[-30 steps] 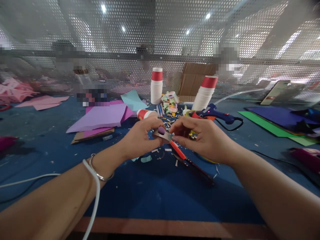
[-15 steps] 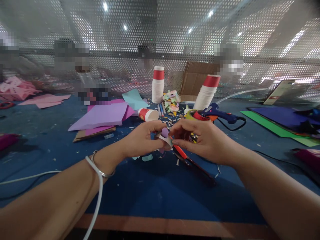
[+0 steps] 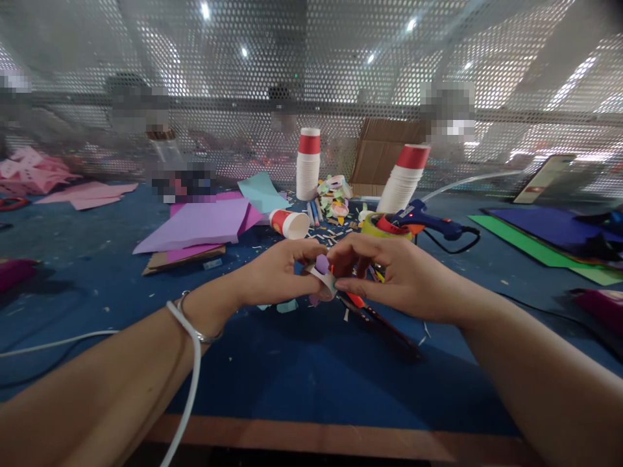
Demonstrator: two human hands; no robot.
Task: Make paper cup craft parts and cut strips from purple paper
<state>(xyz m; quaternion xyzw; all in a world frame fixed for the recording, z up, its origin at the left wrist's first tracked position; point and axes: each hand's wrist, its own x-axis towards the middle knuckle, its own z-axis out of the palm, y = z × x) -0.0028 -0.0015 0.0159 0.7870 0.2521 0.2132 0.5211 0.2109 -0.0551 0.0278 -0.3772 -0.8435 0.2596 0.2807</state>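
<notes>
Both of my hands meet over the middle of the blue table. My left hand (image 3: 280, 272) pinches a small curved white paper piece (image 3: 325, 285) between thumb and fingers. A rounded purple paper piece (image 3: 322, 264) shows at its upper side; whether the two are joined, I cannot tell. My right hand (image 3: 384, 272) has its thumb and fingertips closed at the right edge of the same curved piece. Below the right hand lies a dark, slim tool (image 3: 389, 327) with an orange-red part, partly hidden. Light-blue paper scraps (image 3: 287, 306) lie under my left hand.
Behind my hands are a paper cup on its side (image 3: 289, 224), an upright cup stack (image 3: 308, 165) and a tilted one (image 3: 403, 178). A blue glue gun (image 3: 428, 220) rests on a yellow-green tape roll (image 3: 384, 226). Purple paper sheets (image 3: 199, 224) lie left, a white cable (image 3: 192, 383) crosses my left forearm.
The curved paper piece has turned slightly and shows more of its outer face. My right fingers have shifted a little at its edge. Both hands stay in nearly the same place.
</notes>
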